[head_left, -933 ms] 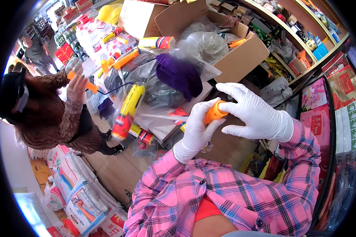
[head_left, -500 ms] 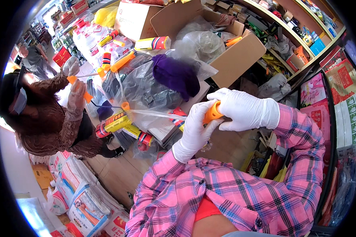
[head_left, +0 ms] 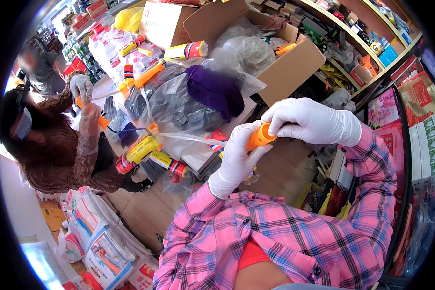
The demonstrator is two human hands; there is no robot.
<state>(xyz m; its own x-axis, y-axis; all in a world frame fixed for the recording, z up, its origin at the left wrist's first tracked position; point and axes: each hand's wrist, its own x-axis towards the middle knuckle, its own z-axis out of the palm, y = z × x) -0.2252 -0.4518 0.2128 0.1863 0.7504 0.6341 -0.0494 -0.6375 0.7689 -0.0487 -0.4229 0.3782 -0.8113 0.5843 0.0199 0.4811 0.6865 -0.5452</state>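
My left hand (head_left: 239, 157), in a white glove, is closed around a hollow orange plastic handle (head_left: 260, 137). The handle's open end points to the right. A whitish strap (head_left: 191, 138) runs left from my left hand toward another orange piece (head_left: 153, 128). My right hand (head_left: 311, 122), gloved too, has its fingers bent together at the handle's open rim; anything pinched in them is hidden. Just beyond my hands lies a dark purple cloth item (head_left: 215, 92) on clear plastic bags (head_left: 179, 104).
A co-worker (head_left: 58, 150) at the left holds an orange handle (head_left: 103, 122) on a dark cord. Yellow-and-red tubes (head_left: 140, 153) lie about the pile. An open cardboard box (head_left: 292, 72) stands beyond, stocked shelves (head_left: 386, 67) at the right. Stacked printed packs (head_left: 104, 241) sit lower left.
My right hand has drawn back slightly up and right, uncovering the handle's open end. My left hand still holds the handle. The co-worker's hands have shifted slightly left.
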